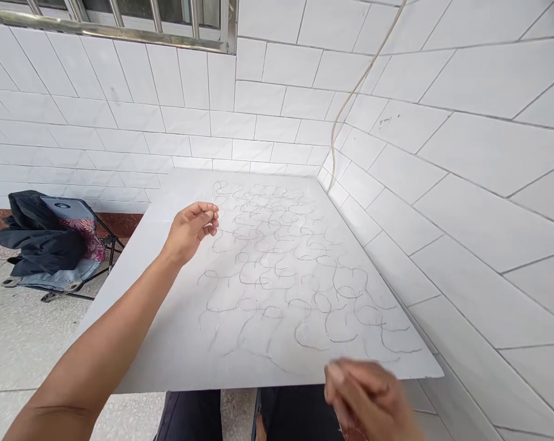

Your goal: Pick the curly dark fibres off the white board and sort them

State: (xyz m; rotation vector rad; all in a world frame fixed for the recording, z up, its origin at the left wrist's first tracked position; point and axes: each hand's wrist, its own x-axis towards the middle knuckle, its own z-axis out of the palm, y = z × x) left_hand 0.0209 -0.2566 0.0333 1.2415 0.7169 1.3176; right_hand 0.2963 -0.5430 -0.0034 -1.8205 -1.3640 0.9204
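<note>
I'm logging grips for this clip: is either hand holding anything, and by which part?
It cannot be told: the left hand is pinched, the right hand is blurred, and thin strands like those on the white board might not show.

A tiled wall (464,214) is hemming in the desk (166,343) on its right and far sides, a cable (362,79) running down the corner. Open air is stretching above the thin dark strands (253,283) between the left grip (193,229) and the right grip (371,398), while the left forearm (120,324) is barring the near left side
</note>
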